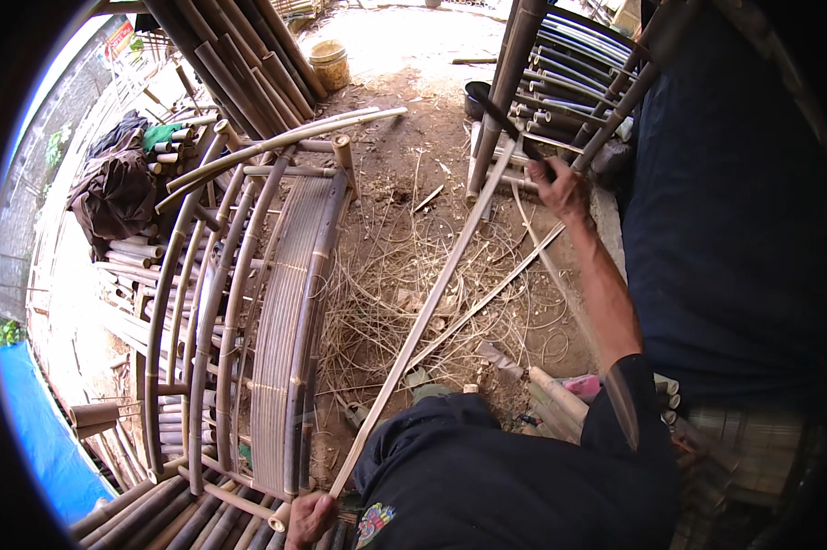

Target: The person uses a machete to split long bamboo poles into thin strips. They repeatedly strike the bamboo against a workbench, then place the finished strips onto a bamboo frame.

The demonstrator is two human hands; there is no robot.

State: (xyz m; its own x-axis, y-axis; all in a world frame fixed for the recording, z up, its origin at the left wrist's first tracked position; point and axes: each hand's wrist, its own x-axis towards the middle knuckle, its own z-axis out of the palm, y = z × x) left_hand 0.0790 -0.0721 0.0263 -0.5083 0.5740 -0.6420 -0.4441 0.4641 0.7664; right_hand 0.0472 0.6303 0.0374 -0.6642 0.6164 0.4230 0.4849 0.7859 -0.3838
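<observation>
Long bamboo strip (pixel 429 307): near end clenched in left hand (pixel 309 518), axis running up-right toward right hand (pixel 560 188), fist closed around dark knife (pixel 505 124).

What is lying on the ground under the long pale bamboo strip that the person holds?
Under the long pale bamboo strip lies a tangle of thin dry shavings on brown dirt ground, with a second thin strip crossing below. The person's dark clothing hides the ground near its lower end.

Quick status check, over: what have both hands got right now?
Left hand gripping the long bamboo strip at its near end. Right hand raised, holding a dark blade. Shavings litter the ground.
</observation>
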